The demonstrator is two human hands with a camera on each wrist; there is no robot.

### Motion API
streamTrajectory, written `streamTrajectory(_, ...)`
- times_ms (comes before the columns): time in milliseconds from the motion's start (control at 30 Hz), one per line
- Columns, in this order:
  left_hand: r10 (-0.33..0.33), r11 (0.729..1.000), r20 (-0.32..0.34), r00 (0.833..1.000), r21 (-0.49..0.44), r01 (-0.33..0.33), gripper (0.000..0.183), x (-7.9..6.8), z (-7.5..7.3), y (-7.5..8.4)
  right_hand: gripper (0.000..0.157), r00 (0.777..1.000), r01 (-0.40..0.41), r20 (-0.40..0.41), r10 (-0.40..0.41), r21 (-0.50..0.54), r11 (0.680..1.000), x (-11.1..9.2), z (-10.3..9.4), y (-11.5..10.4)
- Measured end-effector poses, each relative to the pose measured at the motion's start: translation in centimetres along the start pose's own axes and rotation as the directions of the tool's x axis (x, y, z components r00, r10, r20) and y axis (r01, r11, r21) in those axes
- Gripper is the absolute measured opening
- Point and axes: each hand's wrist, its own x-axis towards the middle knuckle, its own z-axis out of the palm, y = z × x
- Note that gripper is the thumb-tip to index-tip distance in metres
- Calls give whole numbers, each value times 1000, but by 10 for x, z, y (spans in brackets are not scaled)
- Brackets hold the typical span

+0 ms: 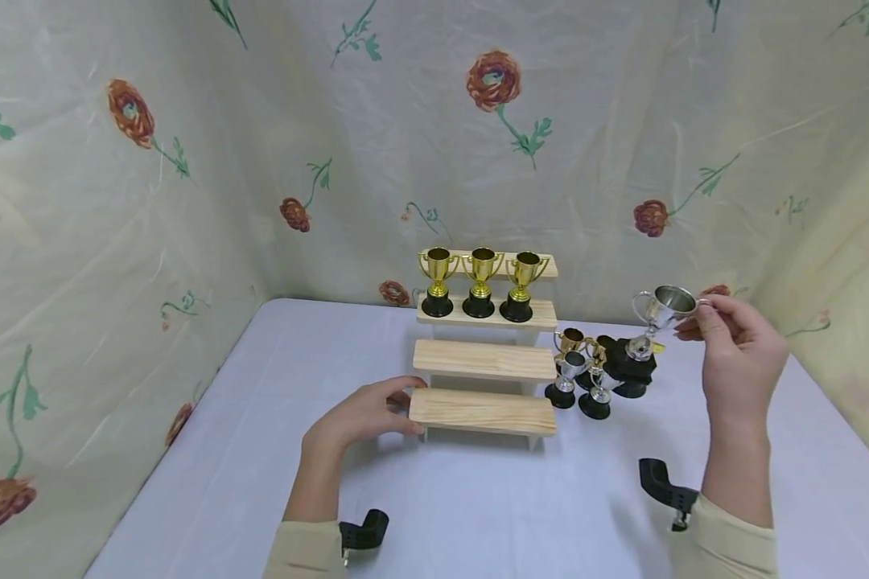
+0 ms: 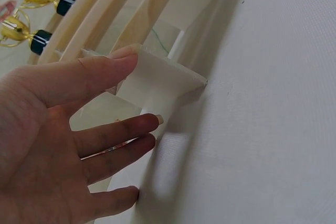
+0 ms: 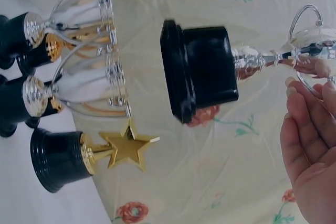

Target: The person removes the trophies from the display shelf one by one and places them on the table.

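Note:
In the head view my right hand [image 1: 744,350] pinches one handle of a silver trophy cup [image 1: 673,304], held above the table with its black base over a cluster of small trophies. The right wrist view shows that black base [image 3: 202,72] clear of the others. My left hand [image 1: 365,414] grips the left end of the lowest step of a wooden tiered stand [image 1: 481,410], thumb against its edge; in the left wrist view its other fingers [image 2: 118,156] are spread loosely. Three gold trophy cups [image 1: 481,273] stand upright in a row on an upper step.
Silver cups [image 1: 570,370], gold cups [image 1: 569,341] and a gold star trophy [image 3: 128,150] stand close together right of the stand. A white cloth covers the table [image 1: 333,338]. Flowered curtains [image 1: 405,121] hang behind and at the sides.

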Motion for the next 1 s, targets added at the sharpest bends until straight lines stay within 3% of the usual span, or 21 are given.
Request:
streamTrajectory(133,-1,1000,2,1000,2,1,60,1,0,-1,21,1000,-10,-23,8,-70,997,2,-4,4)
streamTrajectory(533,4,1000,0,1000,0,-4,59,0,0,-2,12,990,-51,-129,53,19,999,8,-8,11)
streamTrajectory(767,1,1000,1,1000,-4,-1,58,-1,0,-1,18,986,-92,-144,83,-60,994,9,-11,13)
streamTrajectory(1000,10,1000,6,1000,-7,-10,57,-1,0,-1,18,983,-115,-153,105,-54,992,10,-14,18)
